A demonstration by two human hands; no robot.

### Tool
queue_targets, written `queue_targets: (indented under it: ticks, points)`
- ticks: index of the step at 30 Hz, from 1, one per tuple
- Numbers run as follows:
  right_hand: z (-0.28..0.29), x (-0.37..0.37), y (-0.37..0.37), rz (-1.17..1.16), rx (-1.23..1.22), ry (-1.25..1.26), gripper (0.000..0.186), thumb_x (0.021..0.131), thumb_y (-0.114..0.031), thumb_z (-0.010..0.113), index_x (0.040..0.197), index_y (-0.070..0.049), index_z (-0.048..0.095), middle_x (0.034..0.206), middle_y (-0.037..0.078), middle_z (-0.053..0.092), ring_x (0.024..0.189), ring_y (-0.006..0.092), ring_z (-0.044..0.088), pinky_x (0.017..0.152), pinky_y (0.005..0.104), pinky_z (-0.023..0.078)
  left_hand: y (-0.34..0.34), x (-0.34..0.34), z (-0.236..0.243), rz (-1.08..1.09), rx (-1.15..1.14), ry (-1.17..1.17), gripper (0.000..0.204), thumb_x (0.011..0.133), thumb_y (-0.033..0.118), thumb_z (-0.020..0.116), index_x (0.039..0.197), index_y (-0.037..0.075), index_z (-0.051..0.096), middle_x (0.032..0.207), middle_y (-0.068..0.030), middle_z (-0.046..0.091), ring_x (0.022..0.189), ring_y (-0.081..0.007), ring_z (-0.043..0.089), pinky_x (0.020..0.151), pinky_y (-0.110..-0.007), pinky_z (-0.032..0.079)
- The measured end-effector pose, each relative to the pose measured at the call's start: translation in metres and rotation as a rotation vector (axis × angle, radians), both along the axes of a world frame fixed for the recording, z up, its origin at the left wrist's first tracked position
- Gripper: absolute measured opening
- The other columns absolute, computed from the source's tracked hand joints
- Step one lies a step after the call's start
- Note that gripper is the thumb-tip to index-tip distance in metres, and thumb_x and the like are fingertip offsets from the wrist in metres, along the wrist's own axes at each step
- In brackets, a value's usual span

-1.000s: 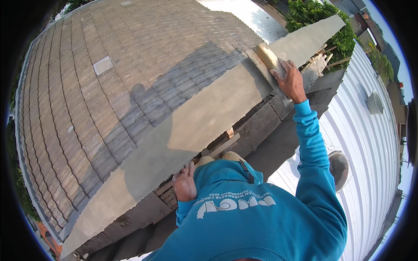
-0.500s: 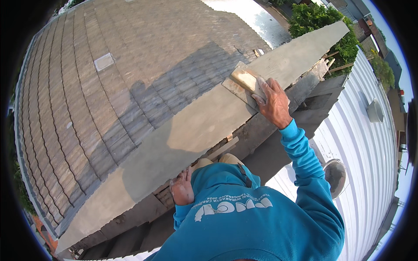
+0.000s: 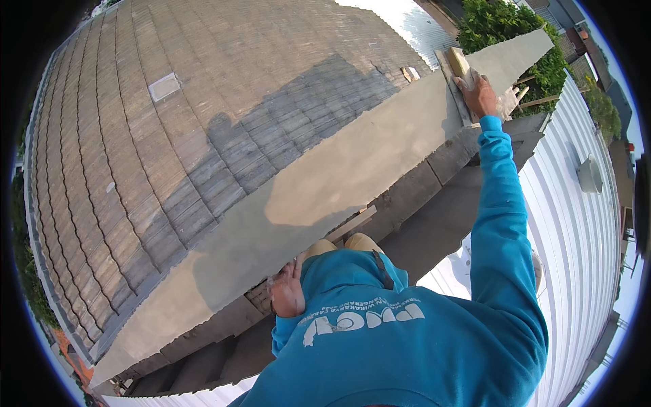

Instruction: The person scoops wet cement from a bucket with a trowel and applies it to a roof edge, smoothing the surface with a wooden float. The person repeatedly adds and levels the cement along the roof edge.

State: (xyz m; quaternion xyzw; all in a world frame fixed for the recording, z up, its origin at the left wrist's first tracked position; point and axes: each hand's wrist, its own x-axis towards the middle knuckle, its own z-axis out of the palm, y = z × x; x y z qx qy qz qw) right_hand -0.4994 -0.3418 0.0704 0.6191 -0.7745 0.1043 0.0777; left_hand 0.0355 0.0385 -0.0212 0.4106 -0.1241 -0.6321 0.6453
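Float (image 3: 449,80), grasped by the right hand (image 3: 481,96), lies across a grey mortar band (image 3: 339,173), apparently largely smoothed, remainder unclear; left hand (image 3: 288,293) rests uncurled at its near edge.

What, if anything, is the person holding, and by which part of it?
The right hand holds a float by its yellowish block handle; the left hand holds nothing visible.

brown tiled roof (image 3: 129,156), green tree (image 3: 494,26), pale bucket (image 3: 590,175) on white ribbed roofing (image 3: 576,251).
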Motion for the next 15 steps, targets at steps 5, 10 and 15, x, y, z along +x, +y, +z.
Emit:
queue_targets:
  ticks: [5, 10, 15]
  points:
    - [0.011, 0.106, 0.070, 0.180, -0.066, -0.024, 0.060, 0.087, -0.041, 0.069, 0.129, 0.001, 0.057, 0.110, 0.019, 0.061, 0.097, 0.0379, 0.064, 0.082, 0.0440, 0.053, -0.009, -0.013, 0.017, 0.114, 0.100, 0.116, 0.035, 0.103, 0.018, 0.042, 0.134, 0.005, 0.049, 0.130, -0.0126, 0.056, 0.120, -0.0290, 0.054, 0.120, -0.056, 0.028]
    - [0.039, 0.215, 0.155, 0.395, 0.059, -0.185, 0.057, 0.083, -0.026, 0.075, 0.128, 0.001, 0.052, 0.100, 0.016, 0.055, 0.092, 0.0346, 0.061, 0.075, 0.0431, 0.054, -0.006, -0.006, 0.008, -0.038, -0.036, -0.021, 0.034, 0.097, 0.010, 0.050, 0.130, 0.003, 0.053, 0.128, -0.0123, 0.058, 0.121, -0.0304, 0.054, 0.120, -0.056, 0.028]
    - [0.043, 0.250, 0.206, 0.635, 0.098, -0.251, 0.061, 0.078, -0.021, 0.079, 0.131, -0.004, 0.056, 0.095, 0.015, 0.049, 0.087, 0.0326, 0.056, 0.074, 0.0414, 0.051, -0.021, -0.009, 0.029, 0.093, 0.231, 0.068, 0.047, 0.082, -0.001, 0.060, 0.128, -0.002, 0.052, 0.119, -0.0157, 0.059, 0.127, -0.0349, 0.049, 0.120, -0.057, 0.027]
